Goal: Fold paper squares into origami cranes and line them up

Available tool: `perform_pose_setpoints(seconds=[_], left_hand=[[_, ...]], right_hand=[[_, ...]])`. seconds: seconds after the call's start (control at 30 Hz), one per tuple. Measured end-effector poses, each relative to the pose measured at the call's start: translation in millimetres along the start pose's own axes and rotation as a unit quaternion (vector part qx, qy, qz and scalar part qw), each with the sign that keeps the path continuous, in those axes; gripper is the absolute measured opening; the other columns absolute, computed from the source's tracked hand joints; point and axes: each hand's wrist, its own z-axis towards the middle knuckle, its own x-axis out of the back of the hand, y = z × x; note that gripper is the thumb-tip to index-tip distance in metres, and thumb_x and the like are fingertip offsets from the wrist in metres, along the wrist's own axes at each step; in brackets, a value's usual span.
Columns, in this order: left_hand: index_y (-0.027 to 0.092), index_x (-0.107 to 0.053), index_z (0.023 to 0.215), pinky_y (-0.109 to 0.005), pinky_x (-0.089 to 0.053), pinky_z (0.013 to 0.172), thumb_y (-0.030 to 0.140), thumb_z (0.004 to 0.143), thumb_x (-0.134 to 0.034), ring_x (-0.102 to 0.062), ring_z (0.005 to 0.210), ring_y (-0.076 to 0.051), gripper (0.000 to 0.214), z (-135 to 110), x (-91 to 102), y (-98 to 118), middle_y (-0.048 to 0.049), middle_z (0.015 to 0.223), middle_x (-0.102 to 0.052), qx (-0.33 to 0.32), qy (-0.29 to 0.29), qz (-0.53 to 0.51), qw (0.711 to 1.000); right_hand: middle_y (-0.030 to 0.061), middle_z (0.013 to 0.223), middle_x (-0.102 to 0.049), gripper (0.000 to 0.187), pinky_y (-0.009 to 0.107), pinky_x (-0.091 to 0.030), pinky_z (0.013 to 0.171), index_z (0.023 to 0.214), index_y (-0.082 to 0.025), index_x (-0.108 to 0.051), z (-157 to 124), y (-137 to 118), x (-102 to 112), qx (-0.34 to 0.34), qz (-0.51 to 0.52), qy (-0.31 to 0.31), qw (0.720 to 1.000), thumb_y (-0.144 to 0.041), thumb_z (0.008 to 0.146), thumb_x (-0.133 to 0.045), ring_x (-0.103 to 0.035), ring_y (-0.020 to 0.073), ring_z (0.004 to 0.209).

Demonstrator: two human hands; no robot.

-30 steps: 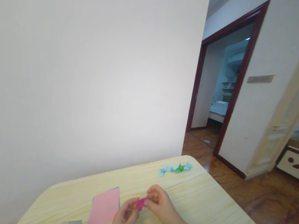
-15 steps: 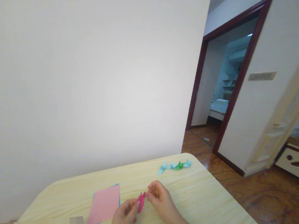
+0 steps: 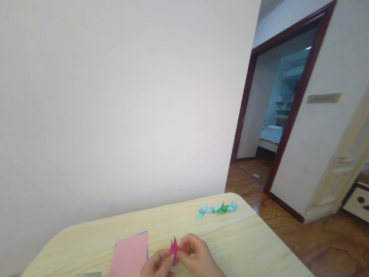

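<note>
the wall [image 3: 113, 101] glows softly bright, the doorway [image 3: 267, 101] dimmer.

The single view comes from the person's head, facing forward and down over the near side of the table [image 3: 255, 244], whose far edge crosses the lower part of the picture. The left hand [image 3: 154, 270] and right hand [image 3: 198, 256] enter from the bottom, close to the camera yet small in its wide field. The wall [image 3: 129, 96] behind the table fills most of the left and middle. To the right the view reaches farther, past a leaning door frame [image 3: 299, 96] into another room.
</note>
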Motion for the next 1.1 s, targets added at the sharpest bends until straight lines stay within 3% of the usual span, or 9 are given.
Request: perform_pose_setpoints(seconds=[0.13,0.4,0.5,0.63,0.8,0.9,1.0,1.1], left_hand=[[0.019,-0.069,0.084,-0.026,-0.049,0.058,0.053,0.056,-0.068,-0.063,0.080,-0.024,0.044,1,2.2,-5,-0.0052,0.081,-0.072,0.002,-0.015,-0.020,1.000],[0.019,-0.071,0.085,-0.028,-0.048,0.066,0.049,0.052,-0.073,-0.062,0.086,-0.024,0.045,1,2.4,-2,-0.0061,0.086,-0.072,0.033,-0.030,-0.081,0.996],[0.018,-0.071,0.084,-0.028,-0.048,0.068,0.049,0.052,-0.073,-0.062,0.080,-0.022,0.045,-1,0.4,1,-0.0060,0.083,-0.072,0.031,-0.026,-0.101,0.994],[0.018,-0.072,0.074,-0.028,-0.049,0.063,0.050,0.043,-0.077,-0.062,0.069,-0.021,0.045,0,-0.6,3,-0.0039,0.070,-0.072,0.025,-0.004,-0.067,0.997],[0.017,-0.072,0.074,-0.027,-0.047,0.057,0.049,0.046,-0.074,-0.060,0.058,-0.018,0.043,1,0.7,7,-0.0028,0.063,-0.070,-0.018,0.000,-0.014,1.000],[0.016,-0.071,0.072,-0.026,-0.045,0.053,0.049,0.046,-0.073,-0.058,0.053,-0.017,0.042,0,0.0,10,-0.0031,0.060,-0.070,-0.032,0.004,-0.005,0.999],[0.016,-0.071,0.070,-0.027,-0.045,0.052,0.049,0.046,-0.073,-0.057,0.050,-0.017,0.040,-2,-1.4,13,-0.0033,0.058,-0.069,-0.037,0.007,-0.011,0.999],[0.017,-0.069,0.067,-0.028,-0.047,0.055,0.047,0.045,-0.074,-0.059,0.051,-0.018,0.039,-4,-2.5,13,-0.0042,0.060,-0.070,-0.040,0.018,-0.015,0.999]], right_hand=[[-0.0017,0.065,-0.056,0.005,0.022,-0.042,0.058,0.069,-0.016,-0.058,-1,-4,3,0.015,-0.001,-0.009,1.000,-0.013,0.069,-0.061,-0.055,0.0126,0.061],[0.0006,0.071,-0.057,0.010,0.024,-0.041,0.067,0.071,-0.021,-0.064,-2,-22,19,0.123,-0.126,-0.074,0.982,-0.018,0.078,-0.058,-0.054,0.0147,0.071],[0.0011,0.074,-0.059,0.012,0.024,-0.041,0.070,0.075,-0.022,-0.065,-2,-22,22,0.136,-0.129,-0.092,0.978,-0.016,0.079,-0.056,-0.055,0.0152,0.076],[0.0013,0.077,-0.061,0.015,0.024,-0.042,0.072,0.075,-0.023,-0.065,-2,-21,22,0.141,-0.130,-0.104,0.976,-0.013,0.078,-0.055,-0.056,0.0151,0.078],[0.0015,0.074,-0.062,0.012,0.026,-0.043,0.071,0.072,-0.022,-0.065,-2,-13,18,0.117,-0.111,-0.096,0.982,-0.016,0.077,-0.056,-0.057,0.0161,0.075],[0.0029,0.077,-0.063,0.009,0.027,-0.045,0.065,0.079,-0.020,-0.063,-1,-3,13,0.048,-0.033,-0.068,0.996,-0.024,0.078,-0.055,-0.059,0.0160,0.070],[0.0059,0.081,-0.065,0.025,0.027,-0.048,0.059,0.091,-0.016,-0.061,-1,7,7,-0.034,0.062,-0.054,0.996,-0.036,0.078,-0.055,-0.061,0.0168,0.068],[0.0056,0.072,-0.067,0.024,0.026,-0.046,0.060,0.080,-0.013,-0.066,-1,11,5,-0.041,0.014,-0.061,0.997,-0.036,0.074,-0.061,-0.060,0.0167,0.065]])
